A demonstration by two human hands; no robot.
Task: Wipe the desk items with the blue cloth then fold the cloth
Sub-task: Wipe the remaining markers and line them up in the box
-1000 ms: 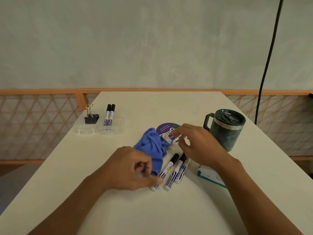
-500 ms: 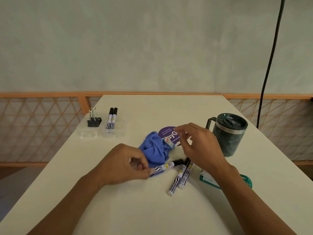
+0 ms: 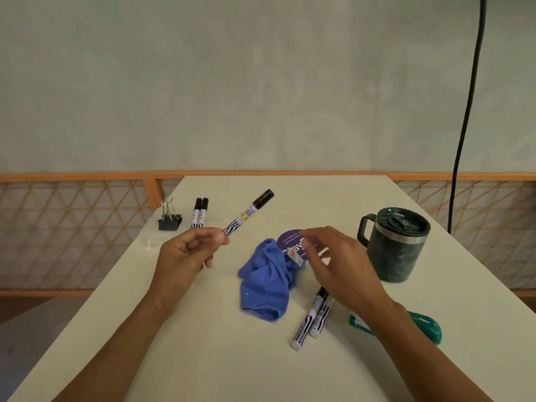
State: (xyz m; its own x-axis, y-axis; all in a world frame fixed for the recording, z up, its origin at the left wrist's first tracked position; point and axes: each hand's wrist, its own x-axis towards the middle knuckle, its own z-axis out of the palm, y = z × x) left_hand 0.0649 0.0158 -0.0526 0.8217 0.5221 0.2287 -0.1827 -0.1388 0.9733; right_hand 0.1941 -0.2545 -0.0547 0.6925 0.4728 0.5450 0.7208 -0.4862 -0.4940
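Note:
A crumpled blue cloth [image 3: 265, 285] lies on the white desk [image 3: 203, 358], a small white tag at its upper right corner. My left hand [image 3: 185, 253] is raised left of the cloth and grips the bottom end of a black-capped marker [image 3: 246, 217], which points up and to the right. My right hand [image 3: 339, 265] hovers at the cloth's tagged corner with curved, spread fingers; nothing shows between thumb and fingers, though the fingertips are blurred. Two more markers [image 3: 313, 317] lie side by side on the desk, below the right hand.
A round purple sticker [image 3: 290, 239] lies behind the cloth. A dark green lidded mug [image 3: 396, 245] stands at the right. A teal object [image 3: 426, 326] is partly hidden under my right forearm. At back left sit a black binder clip [image 3: 169, 220] and two markers [image 3: 200, 216] in a clear tray.
My left hand took one marker from the group beside the cloth and lifted it up and to the left. The right hand stayed by the cloth's tag.

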